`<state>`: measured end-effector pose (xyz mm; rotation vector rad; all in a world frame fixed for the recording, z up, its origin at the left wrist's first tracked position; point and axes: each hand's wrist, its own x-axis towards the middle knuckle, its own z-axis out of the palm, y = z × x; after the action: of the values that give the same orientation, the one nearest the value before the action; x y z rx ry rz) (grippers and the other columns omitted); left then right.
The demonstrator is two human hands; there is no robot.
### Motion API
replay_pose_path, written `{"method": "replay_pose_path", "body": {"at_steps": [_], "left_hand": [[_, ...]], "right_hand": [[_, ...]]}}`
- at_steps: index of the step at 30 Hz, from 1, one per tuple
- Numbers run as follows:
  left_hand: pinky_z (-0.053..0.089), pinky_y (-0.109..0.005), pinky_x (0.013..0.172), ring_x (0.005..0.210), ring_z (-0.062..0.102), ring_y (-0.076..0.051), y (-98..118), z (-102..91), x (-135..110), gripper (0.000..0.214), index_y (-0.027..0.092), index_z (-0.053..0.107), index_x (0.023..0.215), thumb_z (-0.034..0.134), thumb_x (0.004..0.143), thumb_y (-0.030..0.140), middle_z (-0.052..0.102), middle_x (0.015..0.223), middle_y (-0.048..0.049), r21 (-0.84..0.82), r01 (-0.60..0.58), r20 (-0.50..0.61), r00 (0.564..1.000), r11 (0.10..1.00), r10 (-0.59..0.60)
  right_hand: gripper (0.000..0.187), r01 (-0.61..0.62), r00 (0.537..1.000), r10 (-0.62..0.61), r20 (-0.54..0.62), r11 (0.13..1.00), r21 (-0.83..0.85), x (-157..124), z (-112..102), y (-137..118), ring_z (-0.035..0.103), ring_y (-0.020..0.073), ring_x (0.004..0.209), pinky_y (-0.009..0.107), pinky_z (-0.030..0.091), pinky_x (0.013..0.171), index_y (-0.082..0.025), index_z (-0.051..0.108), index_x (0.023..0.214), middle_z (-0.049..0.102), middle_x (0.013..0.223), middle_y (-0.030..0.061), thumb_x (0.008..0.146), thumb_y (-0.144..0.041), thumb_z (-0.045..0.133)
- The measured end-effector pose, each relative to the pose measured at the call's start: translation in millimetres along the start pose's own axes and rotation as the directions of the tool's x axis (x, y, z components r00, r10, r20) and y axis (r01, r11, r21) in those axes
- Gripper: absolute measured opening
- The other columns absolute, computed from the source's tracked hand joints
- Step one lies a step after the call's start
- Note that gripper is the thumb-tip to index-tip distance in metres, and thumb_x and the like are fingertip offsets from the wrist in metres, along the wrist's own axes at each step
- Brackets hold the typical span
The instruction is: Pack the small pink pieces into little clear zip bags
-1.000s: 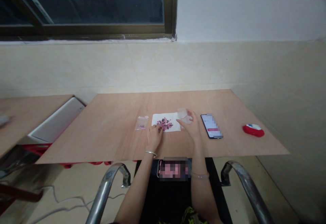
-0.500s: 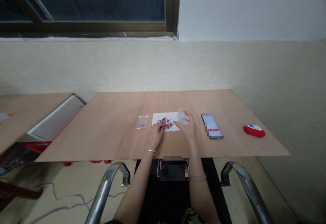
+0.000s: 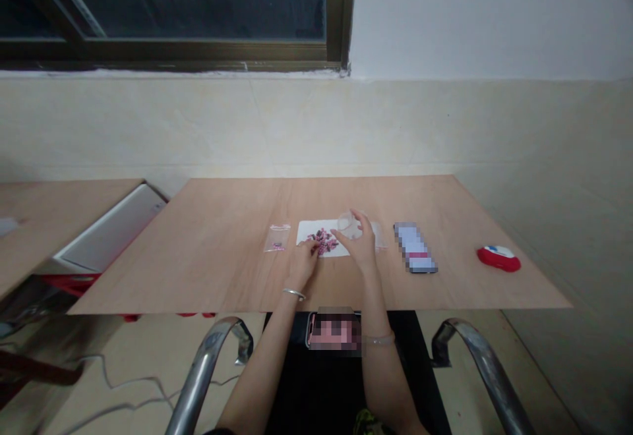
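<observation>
A pile of small pink and dark purple beads [image 3: 324, 242] lies on a white sheet [image 3: 307, 227] in the middle of the table. My left hand [image 3: 303, 262] rests at the pile's left edge, fingers drawn together in a pinch; whatever is between the fingertips is too small to make out. Above the sheet's right part, my right hand [image 3: 362, 247] grips a clear plastic cup [image 3: 349, 225] between thumb and fingers. The cup looks tilted, and I cannot make out anything in it. Left of the sheet is a small clear zip bag [image 3: 277, 238] with a few beads inside.
Another clear bag [image 3: 379, 236] lies just right of my right hand. Farther right are a phone [image 3: 414, 248] and a red and white object [image 3: 498, 258]. A second phone [image 3: 335, 331] rests at my lap, below the front edge of the wooden table [image 3: 222, 257].
My right hand has shifted slightly left with the cup, which now tilts more over the sheet. The clear bag to its right has come into sight. My left hand stays at the beads.
</observation>
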<state>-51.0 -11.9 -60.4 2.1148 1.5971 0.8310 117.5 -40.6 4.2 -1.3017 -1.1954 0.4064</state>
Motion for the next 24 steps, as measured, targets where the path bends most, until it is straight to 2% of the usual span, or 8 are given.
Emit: {"method": "replay_pose_path", "body": {"at_steps": [2,5,8,10,14,18,21,24], "left_hand": [[0.047,-0.034,0.083,0.088,0.063,-0.021,1.3,-2.7,-0.4,0.019,0.016,0.07,0.095,0.055,0.083,0.015,0.071,0.094,-0.0103,-0.004,-0.014,-0.006,1.0,1.0,0.014],[0.049,-0.034,0.082,0.087,0.064,-0.02,5.3,-13.1,0.9,0.019,0.016,0.07,0.094,0.055,0.083,0.016,0.071,0.096,-0.0098,-0.106,-0.023,-0.043,0.999,0.994,0.018],[0.05,-0.032,0.076,0.081,0.065,-0.018,15.1,-30.8,8.2,0.016,0.016,0.07,0.091,0.057,0.082,0.022,0.072,0.09,-0.0078,-0.245,-0.011,-0.163,0.986,0.969,-0.03],[0.05,-0.03,0.072,0.078,0.065,-0.017,27.2,-45.3,15.5,0.016,0.017,0.07,0.089,0.06,0.081,0.026,0.072,0.085,-0.0065,-0.309,-0.022,-0.266,0.962,0.951,-0.064],[0.05,-0.028,0.067,0.077,0.065,-0.017,61.2,-70.6,27.4,0.02,0.019,0.071,0.093,0.064,0.079,0.031,0.073,0.085,-0.0049,-0.37,-0.058,-0.23,0.973,0.927,-0.031],[0.05,-0.029,0.076,0.083,0.065,-0.016,88.4,-80.4,30.6,0.019,0.02,0.071,0.096,0.063,0.081,0.029,0.073,0.089,-0.0036,-0.34,-0.158,-0.122,0.985,0.927,0.123],[0.049,-0.03,0.081,0.09,0.064,-0.017,92.7,-80.2,30.4,0.019,0.021,0.071,0.097,0.06,0.084,0.029,0.073,0.097,-0.0035,-0.303,-0.209,-0.091,0.978,0.93,0.19],[0.05,-0.029,0.074,0.085,0.065,-0.017,79.9,-76.7,26.5,0.023,0.021,0.07,0.101,0.058,0.086,0.032,0.072,0.097,-0.0044,-0.308,-0.13,-0.179,0.981,0.942,0.077]], "right_hand": [[0.064,-0.035,0.999,0.035,-0.037,0.999,0.019,3.7,2.1,-2.2,0.055,0.0248,0.114,0.042,0.043,0.098,-0.019,0.055,0.121,0.061,0.123,0.0112,0.065,-0.04,0.077],[0.066,-0.067,0.996,0.069,-0.056,0.997,0.038,4.7,7.5,-3.9,0.054,0.0246,0.115,0.042,0.043,0.099,-0.019,0.054,0.123,0.06,0.125,0.0111,0.065,-0.04,0.076],[0.065,-0.064,0.998,0.065,-0.016,0.997,0.053,-0.7,14.5,-1.8,0.055,0.025,0.116,0.042,0.044,0.099,-0.019,0.055,0.122,0.06,0.126,0.0114,0.065,-0.04,0.077],[0.064,-0.066,0.998,0.065,0.008,0.996,0.053,-5.6,18.3,0.9,0.055,0.0254,0.116,0.042,0.044,0.098,-0.018,0.055,0.121,0.06,0.125,0.0116,0.064,-0.04,0.077],[0.064,-0.055,0.998,0.054,0.042,0.998,0.03,-11.9,21.8,3.2,0.056,0.0255,0.114,0.042,0.045,0.099,-0.018,0.056,0.12,0.061,0.123,0.0114,0.064,-0.038,0.077],[0.06,-0.012,0.997,0.01,0.078,1.0,0.026,-12.2,23.2,-0.1,0.056,0.0255,0.115,0.043,0.044,0.1,-0.018,0.056,0.12,0.061,0.122,0.0113,0.065,-0.032,0.075],[0.058,0.008,0.997,-0.011,0.076,0.999,0.042,-12.2,25.1,-1.4,0.057,0.0257,0.114,0.044,0.044,0.1,-0.019,0.057,0.119,0.062,0.121,0.0108,0.065,-0.03,0.074],[0.057,-0.002,0.998,-0.001,0.059,0.999,0.049,-13.7,25.9,-1.8,0.058,0.0255,0.111,0.043,0.046,0.098,-0.019,0.057,0.118,0.063,0.118,0.0105,0.066,-0.033,0.075]]}}
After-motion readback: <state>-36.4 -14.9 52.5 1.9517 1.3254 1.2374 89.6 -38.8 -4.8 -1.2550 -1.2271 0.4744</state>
